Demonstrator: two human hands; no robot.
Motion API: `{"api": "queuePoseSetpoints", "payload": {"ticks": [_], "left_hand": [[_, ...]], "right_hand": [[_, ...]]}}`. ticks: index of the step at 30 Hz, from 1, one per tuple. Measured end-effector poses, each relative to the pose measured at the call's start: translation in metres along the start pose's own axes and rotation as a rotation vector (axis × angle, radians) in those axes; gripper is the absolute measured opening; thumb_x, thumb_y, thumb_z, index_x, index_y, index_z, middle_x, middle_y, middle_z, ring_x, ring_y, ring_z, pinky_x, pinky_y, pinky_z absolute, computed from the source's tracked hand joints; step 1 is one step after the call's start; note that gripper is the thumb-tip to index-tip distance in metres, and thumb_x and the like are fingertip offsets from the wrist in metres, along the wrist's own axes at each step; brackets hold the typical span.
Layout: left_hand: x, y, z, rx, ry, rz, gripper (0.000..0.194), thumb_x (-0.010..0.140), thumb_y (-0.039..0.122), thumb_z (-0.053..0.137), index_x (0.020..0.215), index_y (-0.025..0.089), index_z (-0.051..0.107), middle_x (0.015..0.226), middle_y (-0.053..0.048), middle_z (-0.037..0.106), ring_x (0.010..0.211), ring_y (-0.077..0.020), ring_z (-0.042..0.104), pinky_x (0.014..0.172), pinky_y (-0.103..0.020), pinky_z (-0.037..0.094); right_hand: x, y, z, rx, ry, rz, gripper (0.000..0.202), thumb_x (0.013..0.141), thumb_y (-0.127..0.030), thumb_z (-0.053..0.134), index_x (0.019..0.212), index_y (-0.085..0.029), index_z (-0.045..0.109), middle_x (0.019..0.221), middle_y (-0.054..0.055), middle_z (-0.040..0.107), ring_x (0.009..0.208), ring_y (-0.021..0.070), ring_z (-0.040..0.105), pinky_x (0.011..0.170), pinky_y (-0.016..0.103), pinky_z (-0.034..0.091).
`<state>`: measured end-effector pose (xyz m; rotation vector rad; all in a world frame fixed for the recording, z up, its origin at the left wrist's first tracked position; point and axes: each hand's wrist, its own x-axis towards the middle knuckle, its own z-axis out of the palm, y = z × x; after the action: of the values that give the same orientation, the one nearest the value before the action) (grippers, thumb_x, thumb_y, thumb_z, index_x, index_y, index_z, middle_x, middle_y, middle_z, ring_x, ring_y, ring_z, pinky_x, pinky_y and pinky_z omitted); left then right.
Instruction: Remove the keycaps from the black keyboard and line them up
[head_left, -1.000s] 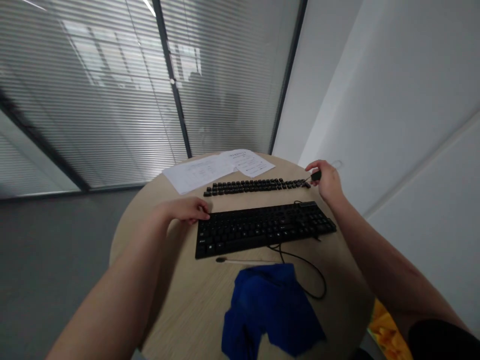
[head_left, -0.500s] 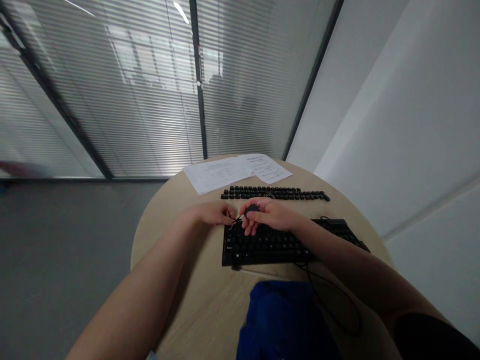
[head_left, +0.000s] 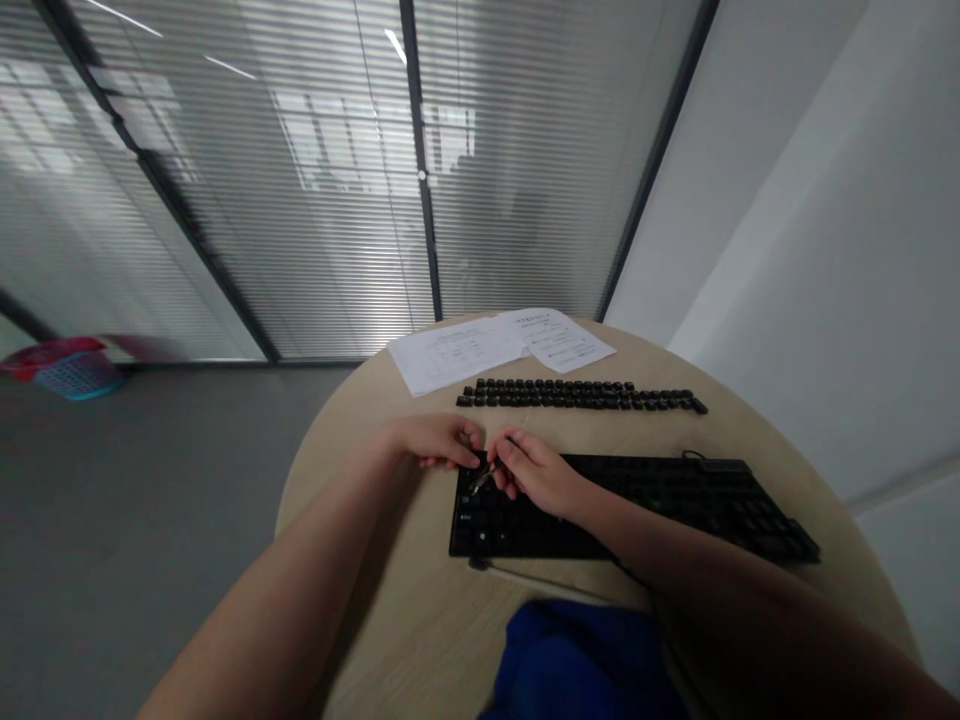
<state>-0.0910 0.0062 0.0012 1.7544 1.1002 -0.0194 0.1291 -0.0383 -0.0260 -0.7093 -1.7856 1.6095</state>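
A black keyboard [head_left: 660, 490] lies across the table in front of me, its left end under my hands. My right hand [head_left: 529, 468] is closed round a keycap puller [head_left: 484, 478] with a dark handle. Thin metal wires on the puller point down at the keys near the keyboard's left end. Whether they grip a key is too small to tell. My left hand [head_left: 442, 442] is at the keyboard's upper left corner, fingers bent and thumb against the corner. Beyond both hands, several loose black keycaps [head_left: 577, 397] lie in rows.
Printed sheets of paper [head_left: 465, 355] lie at the far side of the round wooden table [head_left: 390, 610]. Blue cloth [head_left: 585, 660] is at the near edge. A red and blue basket [head_left: 75, 372] stands on the floor at the far left. A cable runs along the keyboard's front.
My left hand has let go of the puller's wires and moved to the keyboard corner. My right hand has turned the puller downward, wires toward the keys. The view has shifted.
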Motion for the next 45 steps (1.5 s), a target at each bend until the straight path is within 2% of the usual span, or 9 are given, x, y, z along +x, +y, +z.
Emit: {"api": "queuePoseSetpoints", "payload": {"ticks": [3,7,16,24,32,39,45], "left_hand": [[0.004,0.001,-0.002,0.019,-0.027,-0.040,0.039,0.074,0.050,0.073,0.093,0.019,0.059,0.054,0.007,0.051,0.038,-0.0075,0.038,0.035,-0.018,0.027],[0.006,0.002,-0.003,0.000,-0.052,-0.052,0.037,0.073,0.048,0.074,0.089,0.019,0.058,0.052,0.008,0.049,0.038,-0.0079,0.040,0.036,-0.018,0.028],[-0.006,0.002,0.015,-0.034,0.111,-0.001,0.028,0.079,0.042,0.071,0.087,0.018,0.058,0.054,0.007,0.052,0.043,-0.0073,0.047,0.041,-0.018,0.035],[-0.004,0.002,0.018,-0.039,0.141,-0.008,0.018,0.073,0.030,0.070,0.081,0.019,0.059,0.052,0.006,0.053,0.044,-0.0091,0.051,0.042,-0.020,0.037],[-0.005,0.003,0.022,-0.045,0.180,-0.012,0.021,0.073,0.028,0.068,0.089,0.018,0.060,0.056,0.004,0.059,0.047,-0.0102,0.053,0.044,-0.020,0.037],[-0.007,0.004,0.022,-0.029,0.198,-0.026,0.021,0.076,0.033,0.071,0.086,0.018,0.060,0.053,0.005,0.056,0.046,-0.0104,0.053,0.043,-0.020,0.039],[-0.006,0.002,0.024,-0.054,0.202,-0.026,0.022,0.077,0.035,0.071,0.082,0.018,0.058,0.051,0.006,0.054,0.044,-0.0092,0.052,0.042,-0.019,0.039]], "right_hand": [[-0.003,-0.001,-0.001,-0.111,0.037,-0.025,0.042,0.094,-0.063,0.045,0.090,-0.022,0.051,0.063,-0.005,0.052,0.051,0.0103,0.047,0.050,0.023,0.039],[-0.005,0.002,-0.001,-0.225,0.015,-0.066,0.034,0.098,-0.055,0.044,0.093,-0.022,0.051,0.067,-0.004,0.053,0.056,0.0112,0.049,0.054,0.024,0.040],[-0.006,0.000,0.001,-0.374,-0.064,-0.119,0.027,0.100,-0.048,0.045,0.093,-0.022,0.052,0.067,-0.004,0.053,0.059,0.0129,0.050,0.058,0.026,0.039],[-0.010,-0.019,0.007,-0.612,-0.124,-0.193,0.021,0.100,-0.039,0.047,0.091,-0.022,0.054,0.073,-0.001,0.058,0.067,0.0155,0.054,0.064,0.027,0.037],[-0.012,-0.019,0.012,-0.754,-0.179,-0.236,0.015,0.097,-0.036,0.055,0.091,-0.022,0.056,0.069,-0.002,0.058,0.063,0.0152,0.053,0.063,0.027,0.033],[-0.015,-0.011,0.007,-0.607,-0.091,-0.289,0.018,0.099,-0.038,0.051,0.090,-0.022,0.056,0.069,-0.002,0.058,0.062,0.0152,0.053,0.063,0.027,0.036],[-0.017,-0.008,0.006,-0.607,-0.052,-0.340,0.017,0.099,-0.036,0.051,0.093,-0.021,0.057,0.070,-0.002,0.058,0.063,0.0154,0.054,0.064,0.027,0.037]]}}
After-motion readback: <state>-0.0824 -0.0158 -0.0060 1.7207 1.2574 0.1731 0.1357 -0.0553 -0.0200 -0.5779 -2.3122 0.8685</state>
